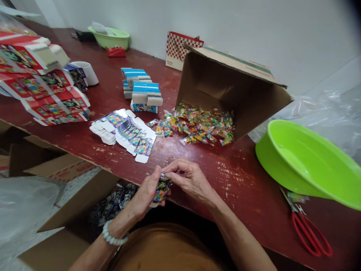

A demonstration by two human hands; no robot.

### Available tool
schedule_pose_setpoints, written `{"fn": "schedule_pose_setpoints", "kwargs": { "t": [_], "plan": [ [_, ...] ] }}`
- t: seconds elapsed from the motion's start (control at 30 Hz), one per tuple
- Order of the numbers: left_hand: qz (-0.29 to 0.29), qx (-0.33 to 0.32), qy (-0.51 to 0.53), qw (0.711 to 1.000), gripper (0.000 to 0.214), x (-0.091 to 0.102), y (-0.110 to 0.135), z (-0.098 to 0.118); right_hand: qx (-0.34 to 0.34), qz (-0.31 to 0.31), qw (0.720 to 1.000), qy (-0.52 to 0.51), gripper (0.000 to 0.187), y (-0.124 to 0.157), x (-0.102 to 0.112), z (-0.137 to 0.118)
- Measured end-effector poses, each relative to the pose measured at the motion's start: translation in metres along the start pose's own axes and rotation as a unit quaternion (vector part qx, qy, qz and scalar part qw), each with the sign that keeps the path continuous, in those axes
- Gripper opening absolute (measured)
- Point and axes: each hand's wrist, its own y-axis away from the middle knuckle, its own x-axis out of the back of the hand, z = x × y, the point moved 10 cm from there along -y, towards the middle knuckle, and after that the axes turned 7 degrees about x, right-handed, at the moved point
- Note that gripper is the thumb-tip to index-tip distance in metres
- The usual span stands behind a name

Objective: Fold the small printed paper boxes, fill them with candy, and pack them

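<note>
My left hand (147,194) is wrapped round a small dark printed candy box (163,188), held at the table's front edge. At the top end of that box, my right hand (188,177) pinches a flap between thumb and finger. Just beyond my hands lies a fanned pile of flat, unfolded boxes (131,131) with purple print and white flaps. Wrapped candies (197,122) in many colours spill from a tipped cardboard carton (237,82) onto the table behind my right hand.
Blue-topped card stacks (145,92) and red printed carton stacks (53,94) stand on the table (239,177). A green basin (304,162) and red-handled scissors (310,233) lie right. Below the left edge, an open carton (76,203) holds many dark boxes (115,203).
</note>
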Motion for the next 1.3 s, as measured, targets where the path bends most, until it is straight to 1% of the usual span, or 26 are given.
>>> {"fn": "schedule_pose_setpoints", "kwargs": {
  "t": [0.07,0.13,0.2,0.23,0.27,0.33,0.37,0.4,0.43,0.5,0.57,0.63,0.67,0.7,0.77,0.8,0.83,0.87,0.9,0.93,0.97,1.03,1.07,1.13,1.23,1.3],
  "plan": [
    [0.018,0.022,0.034,0.999,0.08,0.002,-0.001,-0.005,0.019,-0.009,0.999,-0.031,0.015,0.003,-0.006,-0.007],
    [0.021,0.02,0.079,0.996,0.076,0.002,0.001,-0.004,0.039,-0.029,0.998,-0.047,0.017,0.004,-0.013,-0.011],
    [0.01,0.001,0.121,0.993,0.067,0.0,0.005,0.0,0.039,-0.055,0.996,-0.054,0.019,0.001,-0.016,-0.004],
    [0.005,-0.009,0.141,0.99,0.063,0.0,0.008,0.002,0.027,-0.057,0.997,-0.044,0.02,-0.003,-0.013,0.005],
    [0.001,-0.016,0.16,0.987,0.063,-0.001,0.013,0.003,0.009,-0.048,0.999,-0.014,0.022,-0.01,-0.006,0.017],
    [-0.018,-0.011,0.193,0.981,0.062,-0.003,0.022,-0.002,-0.029,0.011,0.993,0.111,0.026,-0.025,0.021,0.045],
    [-0.032,0.001,0.206,0.978,0.059,-0.006,0.027,-0.009,-0.035,0.04,0.977,0.205,0.028,-0.033,0.034,0.055],
    [-0.051,0.022,0.213,0.975,0.054,-0.009,0.031,-0.017,-0.047,0.053,0.954,0.292,0.035,-0.04,0.044,0.065],
    [-0.071,0.049,0.215,0.973,0.049,-0.012,0.036,-0.029,-0.062,0.051,0.929,0.361,0.041,-0.046,0.049,0.075],
    [-0.099,0.098,0.198,0.97,0.042,-0.012,0.043,-0.053,-0.073,0.031,0.892,0.445,0.04,-0.053,0.049,0.089],
    [-0.101,0.113,0.151,0.977,0.038,0.002,0.045,-0.071,-0.067,0.014,0.882,0.466,0.029,-0.053,0.044,0.094],
    [-0.084,0.091,0.076,0.989,0.036,0.028,0.044,-0.077,-0.053,0.013,0.888,0.457,0.024,-0.047,0.041,0.093],
    [-0.074,0.079,0.028,0.994,0.038,0.042,0.043,-0.077,-0.047,0.016,0.892,0.449,0.025,-0.044,0.042,0.09],
    [-0.08,0.074,-0.025,0.994,0.041,0.053,0.042,-0.077,-0.041,0.02,0.896,0.441,0.026,-0.04,0.043,0.087],
    [-0.126,0.09,-0.152,0.976,0.039,0.065,0.044,-0.08,-0.03,0.036,0.903,0.426,0.027,-0.031,0.048,0.077],
    [-0.146,0.099,-0.197,0.964,0.036,0.068,0.046,-0.08,-0.032,0.059,0.915,0.397,0.026,-0.026,0.052,0.071],
    [-0.16,0.106,-0.219,0.957,0.033,0.07,0.048,-0.078,-0.043,0.089,0.934,0.342,0.025,-0.019,0.056,0.067],
    [-0.162,0.109,-0.215,0.957,0.031,0.069,0.049,-0.074,-0.062,0.12,0.956,0.261,0.025,-0.012,0.057,0.064],
    [-0.157,0.107,-0.188,0.964,0.032,0.068,0.049,-0.067,-0.085,0.148,0.972,0.161,0.026,-0.003,0.055,0.062],
    [-0.148,0.101,-0.147,0.973,0.034,0.064,0.049,-0.058,-0.107,0.164,0.979,0.056,0.027,0.004,0.048,0.06],
    [-0.136,0.091,-0.103,0.981,0.037,0.059,0.048,-0.048,-0.123,0.165,0.978,-0.027,0.027,0.01,0.037,0.056],
    [-0.129,0.063,-0.05,0.988,0.036,0.043,0.046,-0.031,-0.123,0.162,0.974,-0.104,0.023,0.017,0.018,0.041],
    [-0.125,0.042,-0.035,0.991,0.035,0.034,0.045,-0.022,-0.113,0.166,0.974,-0.109,0.021,0.019,0.013,0.033],
    [-0.121,0.004,-0.032,0.992,0.03,0.018,0.044,-0.01,-0.081,0.183,0.976,-0.081,0.017,0.02,0.01,0.018],
    [-0.123,-0.021,-0.042,0.991,0.025,-0.002,0.043,-0.003,-0.011,0.211,0.977,0.009,0.015,0.018,0.017,-0.003],
    [-0.125,-0.034,-0.035,0.991,0.026,-0.011,0.042,-0.001,0.039,0.221,0.972,0.072,0.015,0.017,0.02,-0.016]
  ]
}}
